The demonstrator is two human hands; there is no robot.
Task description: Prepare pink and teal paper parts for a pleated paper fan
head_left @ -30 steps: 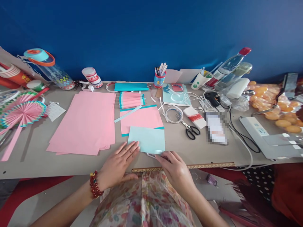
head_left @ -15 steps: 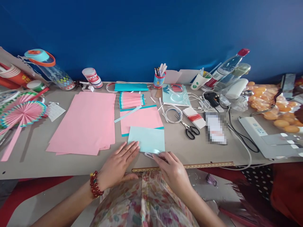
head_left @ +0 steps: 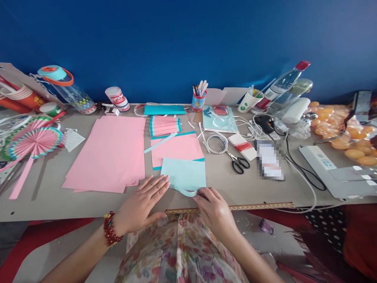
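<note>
Your light-blue rectangular paper sheet [head_left: 184, 171] lies near the front of the grey worktop [head_left: 44, 206], overlapping the near part of a pink paper sheet with teal bands [head_left: 187, 146]. Your left hand [head_left: 147, 204] is flat and released, fingertips at the light-blue sheet's left edge. Your right hand [head_left: 216, 204] is at its near right corner, fingers bent in beside a narrow light-blue curl [head_left: 188, 193] bowing out along the near edge; you cannot tell whether they grip it.

Closest on your left is a stack of large pink paper sheets [head_left: 107, 153], its near right corner just beside your left fingertips. Beyond the banded sheet are a pleated pink-and-teal paper piece [head_left: 165, 125] and a folded teal paper piece [head_left: 164, 109]. To the right stand in your way black-handled metal scissors [head_left: 240, 165], a white ring-shaped roll [head_left: 217, 142] and a white card wound with red thread [head_left: 243, 146].

The worktop's front edge runs just under your wrists, with a patterned brown strip [head_left: 262, 206] along it. Grey surface shows between the light-blue sheet and the scissors, and in front of the pink stack.

Count one light-blue sheet, one banded sheet, one pair of scissors, one thread card and one loose pale-blue strip [head_left: 160, 142], which lies slanted across the banded sheet.
</note>
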